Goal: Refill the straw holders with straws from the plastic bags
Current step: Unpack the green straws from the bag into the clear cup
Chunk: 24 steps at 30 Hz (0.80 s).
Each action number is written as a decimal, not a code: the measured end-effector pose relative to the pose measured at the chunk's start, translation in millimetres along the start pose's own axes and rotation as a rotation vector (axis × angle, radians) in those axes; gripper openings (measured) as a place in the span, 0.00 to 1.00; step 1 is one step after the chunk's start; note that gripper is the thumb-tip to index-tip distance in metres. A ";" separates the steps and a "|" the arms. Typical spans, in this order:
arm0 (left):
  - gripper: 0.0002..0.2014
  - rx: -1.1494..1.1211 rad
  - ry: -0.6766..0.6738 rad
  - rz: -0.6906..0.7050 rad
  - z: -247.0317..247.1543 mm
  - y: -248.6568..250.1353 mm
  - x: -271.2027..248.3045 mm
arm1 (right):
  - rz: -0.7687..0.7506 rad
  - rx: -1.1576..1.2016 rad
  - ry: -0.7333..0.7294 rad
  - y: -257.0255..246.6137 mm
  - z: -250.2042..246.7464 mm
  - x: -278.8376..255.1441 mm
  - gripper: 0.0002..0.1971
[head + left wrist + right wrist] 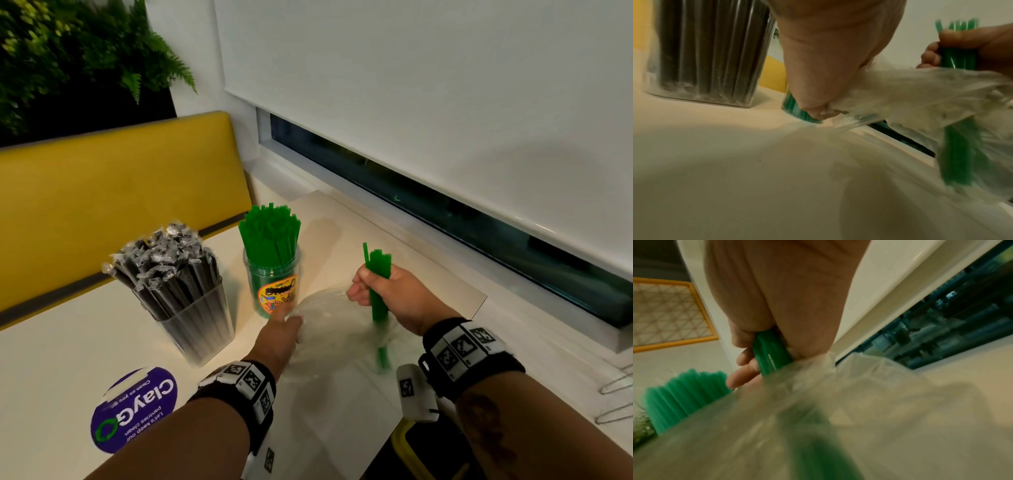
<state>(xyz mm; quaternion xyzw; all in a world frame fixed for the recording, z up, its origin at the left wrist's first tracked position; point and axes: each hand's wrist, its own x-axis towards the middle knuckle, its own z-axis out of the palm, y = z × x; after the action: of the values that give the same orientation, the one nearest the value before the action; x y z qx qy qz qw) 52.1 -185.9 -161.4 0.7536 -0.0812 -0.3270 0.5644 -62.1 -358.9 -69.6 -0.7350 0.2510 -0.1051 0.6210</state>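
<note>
The right hand [383, 294] grips a bunch of green straws [376, 284] upright, lower ends in the clear plastic bag [329, 329], whose edge the left hand [281, 329] pinches near the tabletop's [51, 342] window edge

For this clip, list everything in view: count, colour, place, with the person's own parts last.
green straws in hand: small bunch, green, lower ends inside the bag
plastic bag: one, clear, on the table's near right
jar of green straws: one, clear with colourful label, table centre
holder of wrapped black straws: one, clear, left of the jar
sticker: one, purple, near left on the table
table: one, cream
bench back: one, yellow, behind the table
plants: green, upper left
blind: one, white, above the window
left hand: grips the bag
right hand: grips the bunch
</note>
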 end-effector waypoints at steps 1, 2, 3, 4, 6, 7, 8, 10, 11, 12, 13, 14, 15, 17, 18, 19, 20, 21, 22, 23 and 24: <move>0.28 0.028 0.008 0.016 -0.4 1.0 0.6 | -0.030 -0.006 0.015 -4.2 -0.3 -0.5 0.14; 0.28 0.087 0.022 0.041 -1.1 2.0 0.2 | -0.059 0.012 0.042 -9.2 -1.1 0.2 0.15; 0.27 0.173 0.039 0.058 -2.1 1.7 0.3 | -0.085 0.068 0.083 -16.3 -1.9 1.2 0.16; 0.26 0.271 0.058 0.064 -3.8 -0.6 0.1 | -0.109 0.163 0.139 -24.8 -3.1 3.1 0.16; 0.28 0.431 0.093 0.007 -6.4 -6.0 -2.1 | -0.154 0.442 0.290 -47.5 -7.4 8.6 0.14; 0.30 0.466 0.103 -0.062 -7.1 -9.1 -2.0 | -0.180 0.573 0.378 -61.2 -10.7 11.0 0.14; 0.33 0.473 0.106 -0.125 -8.1 -10.6 -2.2 | -0.219 0.658 0.462 -74.3 -15.0 14.1 0.13; 0.46 0.400 0.119 -0.210 -6.8 -6.6 -2.6 | -0.321 0.715 0.577 -98.6 -20.3 20.1 0.12; 0.55 0.319 0.149 -0.209 -5.6 -4.3 0.0 | -0.369 0.694 0.607 -108.4 -19.4 22.8 0.11; 0.61 0.211 0.193 -0.171 -4.6 2.8 -0.8 | -0.409 0.646 0.626 -115.5 -15.6 26.7 0.10; 0.64 0.084 0.251 -0.107 -4.5 10.6 -0.5 | -0.439 0.566 0.636 -121.4 -9.2 30.6 0.10; 0.65 -0.028 0.311 -0.023 -5.2 17.5 1.8 | -0.459 0.469 0.633 -124.4 -0.3 37.0 0.10; 0.67 -0.096 0.361 0.042 -7.1 28.0 3.0 | -0.476 0.374 0.617 -127.3 11.1 42.5 0.11; 0.73 -0.125 0.428 0.164 -14.6 49.7 9.5 | -0.521 0.233 0.561 -129.5 36.4 56.3 0.11; 0.74 -0.107 0.447 0.218 -18.5 60.9 13.5 | -0.535 0.191 0.529 -129.7 48.6 64.4 0.10; 0.74 -0.090 0.447 0.241 -21.2 69.6 18.1 | -0.522 0.175 0.497 -131.5 60.9 70.5 0.09; 0.74 -0.084 0.444 0.266 -23.1 76.7 22.3 | -0.502 0.205 0.464 -133.4 72.1 76.7 0.09; 0.73 -0.082 0.426 0.283 -24.2 80.4 25.5 | -0.474 0.266 0.435 -136.2 82.3 81.0 0.09; 0.72 -0.073 0.410 0.296 -24.7 84.5 26.8 | -0.451 0.336 0.417 -139.2 90.2 85.0 0.10; 0.70 -0.057 0.417 0.303 -25.5 84.7 28.5 | -0.429 0.392 0.409 -143.1 95.5 86.6 0.10; 0.68 -0.045 0.443 0.308 -26.4 84.6 29.9 | -0.401 0.447 0.399 -146.2 97.9 89.1 0.10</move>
<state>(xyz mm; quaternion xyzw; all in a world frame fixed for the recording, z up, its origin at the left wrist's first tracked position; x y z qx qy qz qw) 111.5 -209.2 -93.0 0.7728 -0.0621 -0.0662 0.6281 94.3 -304.2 37.3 -0.5807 0.1889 -0.4186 0.6722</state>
